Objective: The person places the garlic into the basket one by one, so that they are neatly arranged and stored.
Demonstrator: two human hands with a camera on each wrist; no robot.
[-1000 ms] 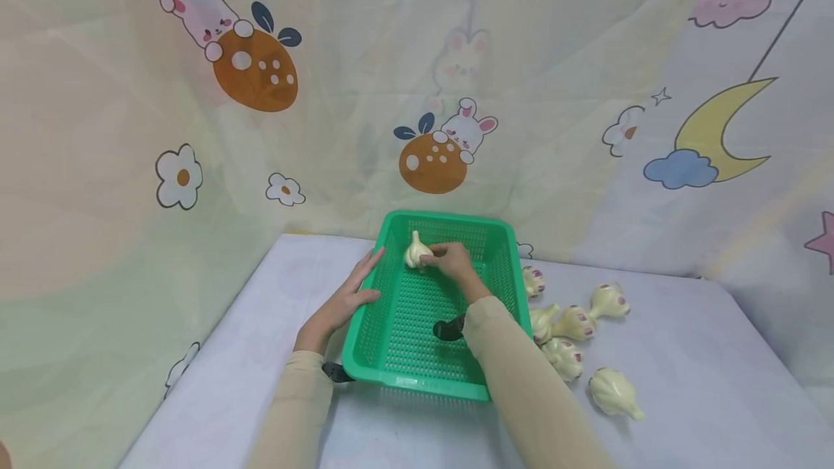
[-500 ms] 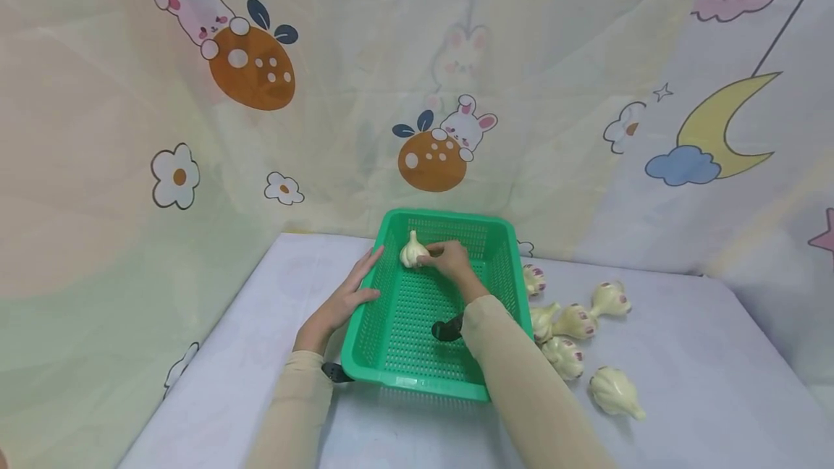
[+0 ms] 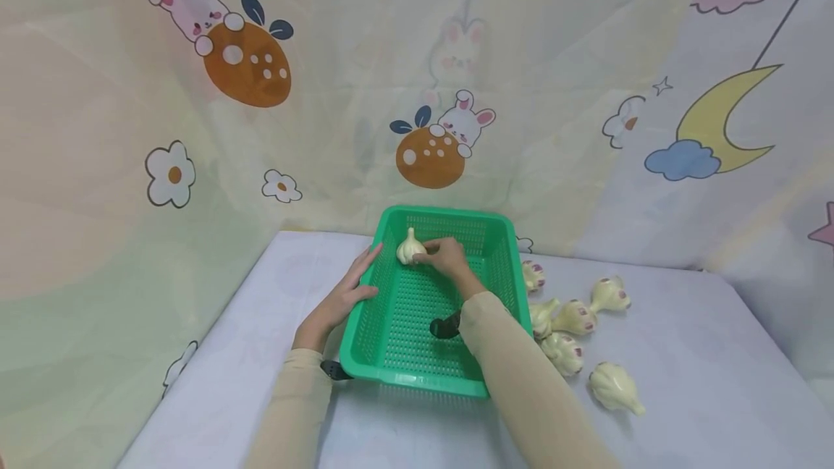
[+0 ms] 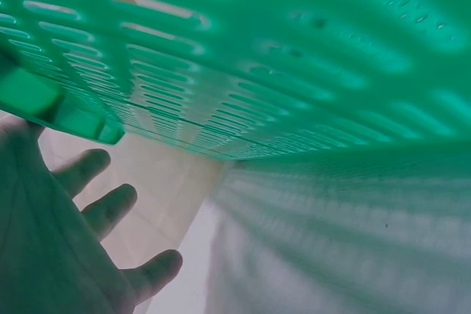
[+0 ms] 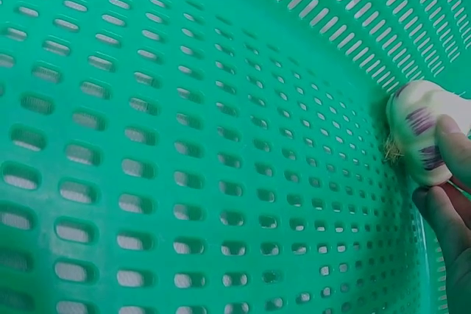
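A green perforated plastic basket stands on the white table. Inside it, near the far left corner, my right hand pinches a pale garlic bulb between thumb and fingers. In the right wrist view, the garlic bulb shows purple streaks and a tuft of roots, close against the basket wall. My left hand rests at the basket's left rim with its fingers extended. The left wrist view has the left hand with spread fingers beside the basket's outer wall.
Several garlic bulbs lie on the table to the right of the basket, some touching each other. One garlic bulb lies nearer the front. A printed cloth hangs behind and at the sides.
The garlic bulb in my right hand has shifted slightly left toward the basket's left wall. My left hand has stayed at the rim. The head view has tilted down a little.
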